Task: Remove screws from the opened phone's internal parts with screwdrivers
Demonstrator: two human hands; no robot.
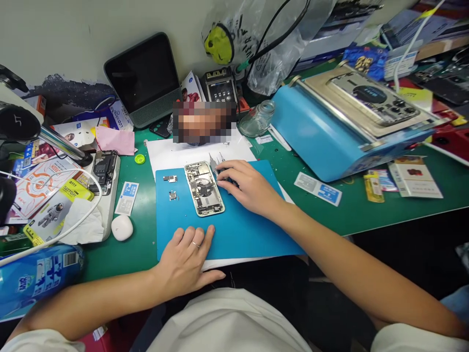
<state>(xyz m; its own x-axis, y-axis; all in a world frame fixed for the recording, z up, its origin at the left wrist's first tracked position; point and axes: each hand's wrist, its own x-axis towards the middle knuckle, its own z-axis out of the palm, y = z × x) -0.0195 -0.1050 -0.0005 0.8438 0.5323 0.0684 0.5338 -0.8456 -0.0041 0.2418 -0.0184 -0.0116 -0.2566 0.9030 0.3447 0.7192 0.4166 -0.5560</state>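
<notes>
An opened phone [203,188] with its insides showing lies on a blue mat [242,230]. Two small loose parts [170,179] sit on the mat to its left. My right hand [246,186] rests just right of the phone, fingers curled over a dark tool [224,175] whose tips point up toward metal tweezers [216,158]. My left hand [186,259] lies flat on the mat's near edge, fingers together and stretched out, a ring on one finger, holding nothing.
A blue machine [330,132] stands at the right, a dark tablet [144,80] and a glass jar [258,119] at the back. Another opened phone [104,171], a white cable [66,230], packets and a white earbud case [122,228] crowd the left.
</notes>
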